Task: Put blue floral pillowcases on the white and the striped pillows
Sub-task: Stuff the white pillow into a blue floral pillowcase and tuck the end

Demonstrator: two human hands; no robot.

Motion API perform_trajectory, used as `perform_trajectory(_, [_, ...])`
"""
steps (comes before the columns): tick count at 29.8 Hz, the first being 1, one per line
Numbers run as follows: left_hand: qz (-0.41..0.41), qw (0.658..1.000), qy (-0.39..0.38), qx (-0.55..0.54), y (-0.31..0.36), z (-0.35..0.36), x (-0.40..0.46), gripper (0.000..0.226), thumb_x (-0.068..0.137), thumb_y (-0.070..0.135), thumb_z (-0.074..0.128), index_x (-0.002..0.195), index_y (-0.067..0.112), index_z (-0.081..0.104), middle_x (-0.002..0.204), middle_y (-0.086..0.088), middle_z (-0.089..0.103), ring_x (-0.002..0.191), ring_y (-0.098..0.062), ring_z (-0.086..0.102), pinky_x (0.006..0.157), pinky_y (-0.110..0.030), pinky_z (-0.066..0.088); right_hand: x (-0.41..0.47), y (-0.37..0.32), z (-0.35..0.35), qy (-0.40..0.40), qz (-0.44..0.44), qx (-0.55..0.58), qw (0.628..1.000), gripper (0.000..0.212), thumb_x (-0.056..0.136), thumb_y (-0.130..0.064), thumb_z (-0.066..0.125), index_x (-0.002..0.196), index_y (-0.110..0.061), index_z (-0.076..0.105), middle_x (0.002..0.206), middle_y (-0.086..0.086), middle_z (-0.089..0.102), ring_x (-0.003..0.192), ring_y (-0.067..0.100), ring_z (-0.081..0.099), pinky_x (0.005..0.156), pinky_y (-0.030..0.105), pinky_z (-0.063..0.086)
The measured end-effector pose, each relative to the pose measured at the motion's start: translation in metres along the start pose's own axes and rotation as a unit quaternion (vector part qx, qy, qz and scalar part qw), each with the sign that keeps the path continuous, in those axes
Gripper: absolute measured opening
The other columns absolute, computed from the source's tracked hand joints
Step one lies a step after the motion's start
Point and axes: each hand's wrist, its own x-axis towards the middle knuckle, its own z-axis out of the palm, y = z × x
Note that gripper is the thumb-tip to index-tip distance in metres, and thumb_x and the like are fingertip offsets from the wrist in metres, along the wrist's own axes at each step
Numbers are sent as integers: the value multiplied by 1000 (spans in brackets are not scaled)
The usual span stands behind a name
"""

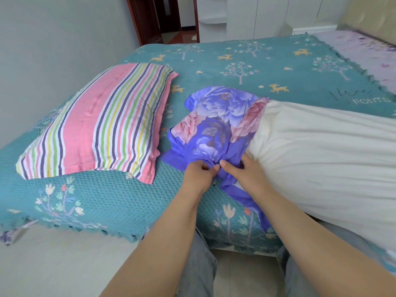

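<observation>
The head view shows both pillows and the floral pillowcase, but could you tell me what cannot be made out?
- White pillow: far end cut off by the right edge.
- Floral pillowcase: its opening is bunched under the left hand and right hand.
- Second pillowcase: none visible.

A home bedroom is showing here: a bed (pixel 214 61) is lying under a teal coverlet (pixel 90 194) printed with trees and deer, a padded headboard (pixel 368 16) is standing at its far right, and white wardrobe doors (pixel 267 13) are flanking an open doorway (pixel 171 16)
</observation>
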Motion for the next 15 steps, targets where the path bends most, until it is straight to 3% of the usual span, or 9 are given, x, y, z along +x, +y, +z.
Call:
perform_trajectory(2, [29, 988, -1, 149, -2, -6, -3, 42, 83, 30, 70, 57, 16, 39, 53, 1, 43, 53, -18, 41, 56, -29, 31, 4, 4, 1, 16, -2, 3, 1000, 58, 69, -52, 76, 110, -14, 59, 104, 1, 67, 99, 4, 62, 89, 27, 49])
perform_trajectory(3, [31, 984, 8, 176, -3, -11, -3, 43, 82, 33, 70, 57, 17, 38, 55, 0, 44, 57, -21, 43, 57, -30, 33, 5, 4, 0, 29, 0, 11, 1000, 55, 73, -45, 75, 113, -11, 59, 107, 4, 67, 101, 11, 63, 90, 33, 50])
perform_trajectory(5, [23, 981, 34, 187, -3, -21, 0, 42, 82, 36, 68, 59, 16, 39, 59, -1, 48, 64, -24, 49, 61, -32, 37, 5, 4, -2, 55, 0, 10, 998, 21, 85, -22, 68, 100, -9, 64, 94, 5, 69, 88, 13, 64, 84, 35, 51])
perform_trajectory(6, [34, 982, 71, 170, -2, -26, 1, 39, 83, 36, 68, 62, 16, 42, 64, -3, 51, 70, -26, 53, 64, -33, 39, 2, -1, -2, 66, -7, 13, 998, 5, 89, -17, 63, 92, -12, 64, 83, 1, 68, 77, 7, 62, 77, 31, 50])
perform_trajectory(8, [119, 964, 215, 98, 0, -31, 4, 29, 81, 34, 70, 78, 13, 50, 83, -7, 57, 85, -29, 55, 76, -36, 41, -1, -2, -6, 100, -24, 26, 994, 17, 94, -15, 55, 77, -16, 54, 61, -5, 51, 53, -4, 46, 60, 23, 39])
perform_trajectory(10, [199, 920, 322, 101, 4, -34, 9, 39, 79, 35, 72, 101, 8, 55, 102, -10, 56, 98, -27, 48, 86, -33, 35, -5, -4, -9, 140, -35, 38, 989, 16, 95, -15, 51, 80, -10, 49, 60, 1, 43, 49, 1, 37, 57, 25, 34])
perform_trajectory(12, [193, 931, 273, 144, 6, -32, 17, 47, 80, 41, 69, 114, 11, 57, 109, -8, 58, 102, -26, 48, 89, -36, 37, -10, -8, -13, 174, -31, 39, 983, 5, 94, -11, 50, 91, -9, 46, 68, 5, 47, 53, 4, 41, 59, 25, 37])
perform_trajectory(15, [132, 963, 188, 142, 7, -26, 20, 28, 83, 41, 66, 96, 17, 65, 92, -4, 65, 89, -27, 59, 76, -38, 46, -19, -16, -15, 195, -46, -3, 980, 25, 93, -12, 47, 115, -21, 38, 78, -5, 57, 62, 13, 51, 67, 35, 45])
